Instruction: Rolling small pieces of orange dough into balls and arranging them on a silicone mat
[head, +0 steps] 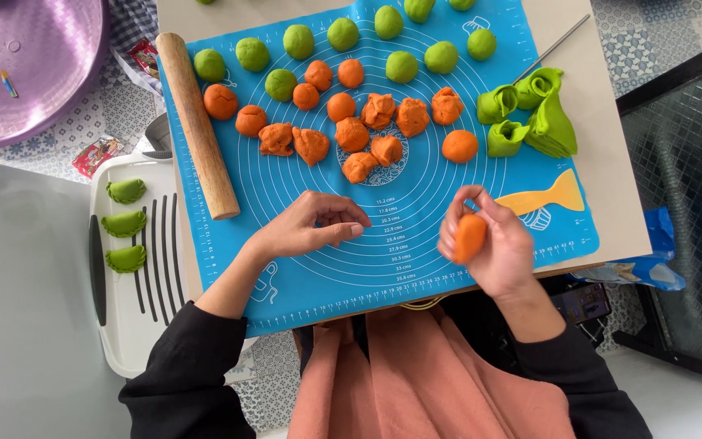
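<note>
My right hand [493,244] grips a lump of orange dough [470,236] just above the near part of a blue silicone baking mat [416,260]. My left hand [312,225] rests on the mat beside it, fingers curled loosely, holding nothing. Further back on the mat lie several orange dough balls and rough pieces [353,132] and several green dough balls [298,41]. A wooden rolling pin [197,122] lies along the mat's left edge. A yellow plastic scraper [542,197] sits right of my right hand.
Folded green dough pieces [530,110] and a thin metal rod [552,47] are at the back right. A white tray [136,325] on the left holds three green crescent dumplings [126,224]. A purple bowl [34,65] sits far left. Black furniture [684,203] stands right.
</note>
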